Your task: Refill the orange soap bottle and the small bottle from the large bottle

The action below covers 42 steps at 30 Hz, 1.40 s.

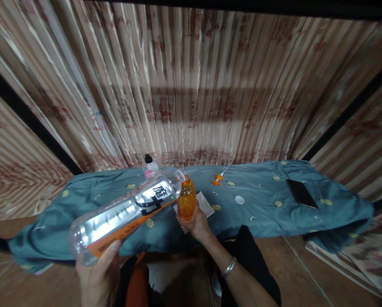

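Note:
Tilted with its mouth toward the right, a large clear plastic bottle [127,215] with a silver, black and orange label is gripped near its base by my left hand [99,273]. My right hand [195,224] is wrapped around a small orange see-through bottle [187,198], whose top is uncapped. The big bottle's neck meets the orange bottle's rim; whether they touch, I cannot tell. White paper [205,205] lies beside and partly under the orange bottle. An orange pump top [217,179] with a pale tube rests on the cloth to the right.
A teal patterned cloth [261,187] covers the table. Behind the large bottle stands a clear bottle with a black cap [148,159]. A white disc [239,199] and a dark phone [301,194] lie to the right. Pleated curtains [191,85] close off the back and sides.

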Available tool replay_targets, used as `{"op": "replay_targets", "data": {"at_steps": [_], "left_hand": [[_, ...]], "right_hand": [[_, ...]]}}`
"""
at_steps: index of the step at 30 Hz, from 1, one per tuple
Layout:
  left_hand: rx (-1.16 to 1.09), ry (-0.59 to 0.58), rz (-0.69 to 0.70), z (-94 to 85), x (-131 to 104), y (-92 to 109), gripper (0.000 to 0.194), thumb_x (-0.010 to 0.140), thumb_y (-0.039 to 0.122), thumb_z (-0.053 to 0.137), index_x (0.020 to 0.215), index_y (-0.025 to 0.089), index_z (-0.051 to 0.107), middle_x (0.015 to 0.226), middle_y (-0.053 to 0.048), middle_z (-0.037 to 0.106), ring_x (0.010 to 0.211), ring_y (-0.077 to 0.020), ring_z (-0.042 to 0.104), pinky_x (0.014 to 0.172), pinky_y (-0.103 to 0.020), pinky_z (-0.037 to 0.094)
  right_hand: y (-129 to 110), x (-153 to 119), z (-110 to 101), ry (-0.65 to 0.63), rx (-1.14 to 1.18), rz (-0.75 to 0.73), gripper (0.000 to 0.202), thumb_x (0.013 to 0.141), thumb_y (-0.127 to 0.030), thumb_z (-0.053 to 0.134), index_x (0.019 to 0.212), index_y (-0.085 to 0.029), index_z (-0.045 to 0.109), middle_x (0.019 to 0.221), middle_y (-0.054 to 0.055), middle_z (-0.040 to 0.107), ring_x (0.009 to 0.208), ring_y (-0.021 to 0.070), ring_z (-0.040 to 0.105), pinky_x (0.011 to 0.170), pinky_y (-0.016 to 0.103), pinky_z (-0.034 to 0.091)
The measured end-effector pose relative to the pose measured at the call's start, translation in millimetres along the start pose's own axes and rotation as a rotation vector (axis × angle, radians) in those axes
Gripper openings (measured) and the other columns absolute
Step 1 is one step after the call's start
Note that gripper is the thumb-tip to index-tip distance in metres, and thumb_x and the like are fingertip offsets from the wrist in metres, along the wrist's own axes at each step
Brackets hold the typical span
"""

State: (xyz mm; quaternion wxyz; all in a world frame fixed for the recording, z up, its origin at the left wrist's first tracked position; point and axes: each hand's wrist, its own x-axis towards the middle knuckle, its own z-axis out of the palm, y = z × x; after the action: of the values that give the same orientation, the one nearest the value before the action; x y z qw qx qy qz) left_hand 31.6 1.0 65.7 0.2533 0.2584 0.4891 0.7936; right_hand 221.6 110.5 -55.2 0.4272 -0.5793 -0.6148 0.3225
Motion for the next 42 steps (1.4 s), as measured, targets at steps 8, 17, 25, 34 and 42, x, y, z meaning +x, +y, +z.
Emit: {"op": "replay_targets", "data": {"at_steps": [8,17,25,34,42], "left_hand": [[-0.037,0.015,-0.039,-0.8,0.0,-1.0,0.066,0.06,0.028,0.093,0.122,0.028,0.07,0.101,-0.001,0.074,0.109,-0.0294,0.07,0.118,-0.058,0.042],[-0.068,0.021,-0.032,2.4,0.9,1.8,0.065,0.055,0.028,0.096,0.115,0.026,0.073,0.106,-0.004,0.074,0.11,-0.033,0.067,0.12,-0.075,0.028],[-0.073,0.005,-0.038,1.1,0.1,1.0,0.057,0.056,0.028,0.096,0.109,0.024,0.075,0.105,-0.003,0.075,0.098,-0.0277,0.069,0.119,-0.073,0.031],[-0.061,0.002,-0.016,2.9,0.8,-0.7,0.058,0.056,0.029,0.095,0.11,0.024,0.075,0.1,-0.002,0.077,0.096,-0.0258,0.07,0.115,-0.063,0.043],[-0.049,0.002,-0.017,1.1,0.2,0.2,0.059,0.056,0.029,0.096,0.11,0.025,0.075,0.103,-0.002,0.075,0.1,-0.0267,0.069,0.118,-0.066,0.039]], "right_hand": [[-0.2,0.4,0.2,-0.024,0.001,0.038,0.07,0.07,-0.04,0.082,0.132,-0.023,0.055,0.102,0.005,0.078,0.093,0.029,0.078,0.084,0.04,0.063],[3.2,0.8,2.1,-0.002,0.005,0.028,0.072,0.069,-0.039,0.082,0.134,-0.022,0.056,0.102,0.005,0.079,0.092,0.0294,0.078,0.083,0.04,0.063],[7.3,1.7,1.7,-0.041,0.007,0.031,0.078,0.07,-0.037,0.084,0.141,-0.022,0.053,0.101,0.005,0.08,0.09,0.0278,0.079,0.08,0.036,0.063],[6.1,1.5,-0.2,-0.056,0.015,0.023,0.078,0.07,-0.037,0.084,0.14,-0.022,0.052,0.105,0.004,0.079,0.093,0.0271,0.079,0.082,0.035,0.063],[7.3,2.3,1.4,-0.024,-0.016,0.018,0.08,0.069,-0.035,0.085,0.141,-0.024,0.053,0.105,0.004,0.08,0.094,0.0283,0.079,0.082,0.037,0.064]]}}
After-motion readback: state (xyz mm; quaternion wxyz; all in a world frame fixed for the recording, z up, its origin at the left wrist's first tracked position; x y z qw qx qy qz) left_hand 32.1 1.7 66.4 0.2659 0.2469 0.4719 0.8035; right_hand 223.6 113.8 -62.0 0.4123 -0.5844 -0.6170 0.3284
